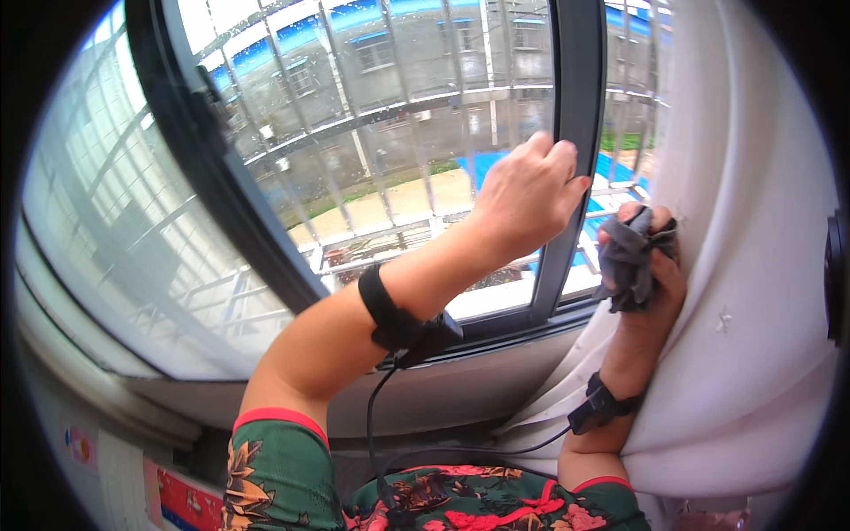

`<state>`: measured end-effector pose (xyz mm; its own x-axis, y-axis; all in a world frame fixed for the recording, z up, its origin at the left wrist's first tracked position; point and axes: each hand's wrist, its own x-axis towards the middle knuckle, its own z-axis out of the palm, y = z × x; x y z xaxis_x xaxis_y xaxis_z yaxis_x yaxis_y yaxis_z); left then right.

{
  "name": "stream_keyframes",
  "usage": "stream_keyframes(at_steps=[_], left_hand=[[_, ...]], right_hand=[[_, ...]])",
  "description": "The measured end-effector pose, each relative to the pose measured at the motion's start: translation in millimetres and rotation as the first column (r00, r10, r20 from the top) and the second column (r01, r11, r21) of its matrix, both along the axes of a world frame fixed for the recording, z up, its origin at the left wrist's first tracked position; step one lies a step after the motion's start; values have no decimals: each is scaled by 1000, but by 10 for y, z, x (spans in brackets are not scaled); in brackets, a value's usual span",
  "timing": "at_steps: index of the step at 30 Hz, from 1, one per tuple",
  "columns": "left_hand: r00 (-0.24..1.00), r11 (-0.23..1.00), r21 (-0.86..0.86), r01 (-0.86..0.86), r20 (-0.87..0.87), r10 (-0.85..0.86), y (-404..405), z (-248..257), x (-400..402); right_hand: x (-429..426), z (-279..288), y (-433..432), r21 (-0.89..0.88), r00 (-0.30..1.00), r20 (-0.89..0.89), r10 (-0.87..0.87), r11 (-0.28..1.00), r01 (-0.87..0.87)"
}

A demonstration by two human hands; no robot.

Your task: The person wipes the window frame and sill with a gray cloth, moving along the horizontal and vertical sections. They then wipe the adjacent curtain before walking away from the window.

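Observation:
In front of the sliding window's dark upright frame bar [572, 119] is my left hand [531, 189], slightly blurred. Its fingers are curled and the thumb lies across the bar; the fingertips are hidden, so I cannot tell whether they grip it. To the right, my right hand [669, 275] is raised and holds a bunched dark grey cloth [627, 265] between fingers and thumb. A pale curtain [744, 265] hangs against that hand and forearm. Wet spots dot the glass pane [398, 152] beside the left hand.
Outside the glass stand metal security bars [412, 133], with a grey building [425, 73] behind. A window latch [212, 103] sits on the left frame. Below runs the sill track [505, 338]. Black straps [382, 308] circle both arms, joined to a cable [370, 418] hanging before my body.

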<state>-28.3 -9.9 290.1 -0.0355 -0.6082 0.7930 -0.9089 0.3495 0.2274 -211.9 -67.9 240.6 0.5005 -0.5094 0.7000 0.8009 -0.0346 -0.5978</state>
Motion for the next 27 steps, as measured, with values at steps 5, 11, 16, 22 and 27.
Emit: stream_keyframes(at_steps=[5,11,16,22,27], left_hand=[[963,951,276,138,-260,-64,-362,-724,8],[952,951,198,239,-239,-190,-928,-1354,29],[952,947,206,247,-232,-198,-1334,-1514,185],[956,936,218,277,-158,-246,-1675,-1819,125],[961,943,189,274,-100,-259,-1930,-2054,72]], right_hand=[[14,-308,-71,-13,997,-42,-60,998,60],[-27,-592,-183,37,981,-30,-192,980,193],[50,-743,-284,90,940,-95,-326,938,335],[-20,-1002,-405,78,922,-45,-384,919,386],[-137,-1213,-391,103,833,-110,-543,827,553]])
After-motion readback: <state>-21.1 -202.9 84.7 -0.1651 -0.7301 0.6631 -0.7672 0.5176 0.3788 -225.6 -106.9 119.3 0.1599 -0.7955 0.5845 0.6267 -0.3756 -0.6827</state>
